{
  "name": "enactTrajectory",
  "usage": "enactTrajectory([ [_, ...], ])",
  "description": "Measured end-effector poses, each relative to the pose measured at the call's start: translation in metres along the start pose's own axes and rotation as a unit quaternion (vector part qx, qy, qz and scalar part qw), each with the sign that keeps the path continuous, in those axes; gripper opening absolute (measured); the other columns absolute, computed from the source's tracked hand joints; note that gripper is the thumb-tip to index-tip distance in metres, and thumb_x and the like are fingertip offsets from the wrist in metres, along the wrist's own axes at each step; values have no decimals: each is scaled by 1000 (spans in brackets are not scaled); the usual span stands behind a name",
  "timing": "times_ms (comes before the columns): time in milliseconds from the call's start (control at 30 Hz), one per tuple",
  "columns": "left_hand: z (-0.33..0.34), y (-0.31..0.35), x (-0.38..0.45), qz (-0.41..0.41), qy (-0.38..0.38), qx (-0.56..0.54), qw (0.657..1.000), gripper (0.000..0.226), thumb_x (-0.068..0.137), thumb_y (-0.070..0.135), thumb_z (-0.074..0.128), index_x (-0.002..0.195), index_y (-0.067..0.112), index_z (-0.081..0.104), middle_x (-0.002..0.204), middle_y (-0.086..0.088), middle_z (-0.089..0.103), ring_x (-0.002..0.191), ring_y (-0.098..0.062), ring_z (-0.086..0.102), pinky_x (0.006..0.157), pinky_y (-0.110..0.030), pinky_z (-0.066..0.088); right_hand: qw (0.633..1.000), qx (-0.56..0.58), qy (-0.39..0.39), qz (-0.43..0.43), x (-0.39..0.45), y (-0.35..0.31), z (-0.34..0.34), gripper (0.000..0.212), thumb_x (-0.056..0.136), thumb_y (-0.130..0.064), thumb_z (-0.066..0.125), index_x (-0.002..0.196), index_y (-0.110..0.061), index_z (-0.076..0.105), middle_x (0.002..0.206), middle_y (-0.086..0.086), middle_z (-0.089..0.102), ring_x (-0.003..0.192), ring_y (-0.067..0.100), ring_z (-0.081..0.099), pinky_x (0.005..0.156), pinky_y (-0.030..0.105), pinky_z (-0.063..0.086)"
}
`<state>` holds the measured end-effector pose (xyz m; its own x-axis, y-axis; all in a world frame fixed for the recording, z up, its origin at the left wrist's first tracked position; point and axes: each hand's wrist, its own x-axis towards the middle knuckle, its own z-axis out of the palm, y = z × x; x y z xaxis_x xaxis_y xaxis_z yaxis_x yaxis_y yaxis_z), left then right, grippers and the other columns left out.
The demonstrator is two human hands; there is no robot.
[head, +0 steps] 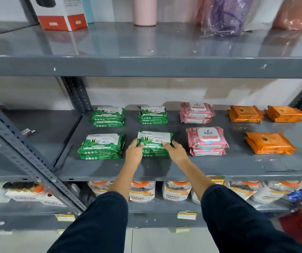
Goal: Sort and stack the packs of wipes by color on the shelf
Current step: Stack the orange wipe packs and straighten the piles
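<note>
Green plastic wipes pack [154, 141]: tilted atop the front-middle green stack, on my grey metal shelf [219, 165].
My left hand [134, 149]: gripping its left end.
My right hand [176, 150]: gripping its right end.
Behind: pink wipes stacks [207, 140], orange wipes stacks [269, 143].

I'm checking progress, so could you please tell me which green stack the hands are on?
The front green stack beside the pink packs; both hands grip it, the other three stand untouched.
</note>
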<state>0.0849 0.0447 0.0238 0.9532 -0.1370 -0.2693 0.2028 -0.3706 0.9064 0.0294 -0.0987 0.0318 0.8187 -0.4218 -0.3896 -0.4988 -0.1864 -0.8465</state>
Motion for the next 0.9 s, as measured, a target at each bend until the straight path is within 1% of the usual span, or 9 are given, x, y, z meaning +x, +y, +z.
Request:
enactTrajectory([
  [200, 0, -2, 0, 3, 2, -25, 1000, 49, 96, 22, 47, 143, 12, 34, 152, -10, 33, 138, -27, 33, 111, -39, 28, 1000, -10, -2, -6, 3, -1, -1, 67, 97, -41, 46, 151, -11, 21, 158, 7, 25, 144, 27, 28, 116, 36, 25],
  [367, 1, -1, 0, -9, 3, -30, 1000, 50, 95, 23, 49, 142, 13, 35, 152, -8, 31, 138, -27, 32, 112, -40, 28, 999, -37, -7, -12, 3, 0, -2, 66, 97, -41, 43, 151, -10, 19, 158, 8, 24, 144, 27, 28, 116, 36, 24],
  [500, 2, 0, -1, -15, 4, -43, 999, 50, 95, 22, 51, 141, 12, 36, 151, -9, 34, 137, -27, 34, 112, -40, 29, 998, -60, -6, -21, 2, -1, -4, 66, 98, -42, 42, 151, -9, 20, 158, 10, 26, 144, 28, 29, 115, 36, 25],
  [767, 0, 1, -2, -20, 0, -58, 998, 51, 95, 20, 50, 142, 10, 33, 152, -9, 32, 138, -27, 33, 113, -42, 28, 997, -71, -9, -33, 0, 3, -4, 67, 97, -43, 42, 151, -9, 20, 156, 12, 28, 143, 29, 31, 114, 37, 27],
  [833, 1, 2, -2, -11, 2, -41, 999, 53, 96, 20, 48, 144, 10, 29, 154, -9, 29, 138, -28, 33, 111, -41, 29, 996, -83, -11, -30, 0, 3, -4, 68, 97, -44, 40, 151, -9, 17, 157, 12, 27, 143, 30, 31, 114, 38, 27],
  [867, 2, 4, -5, 5, 15, -12, 1000, 55, 96, 19, 47, 146, 11, 25, 155, -8, 26, 138, -28, 32, 111, -40, 29, 994, -104, 0, -40, -2, 3, -3, 69, 98, -44, 38, 152, -9, 14, 157, 13, 25, 143, 31, 29, 115, 38, 26],
  [900, 3, 7, -9, 39, 41, 42, 997, 57, 96, 18, 45, 147, 10, 20, 156, -8, 21, 141, -27, 29, 112, -39, 28, 987, -141, 25, -69, -4, 4, -2, 67, 99, -41, 35, 152, -8, 10, 159, 14, 20, 145, 30, 25, 117, 38, 24],
])
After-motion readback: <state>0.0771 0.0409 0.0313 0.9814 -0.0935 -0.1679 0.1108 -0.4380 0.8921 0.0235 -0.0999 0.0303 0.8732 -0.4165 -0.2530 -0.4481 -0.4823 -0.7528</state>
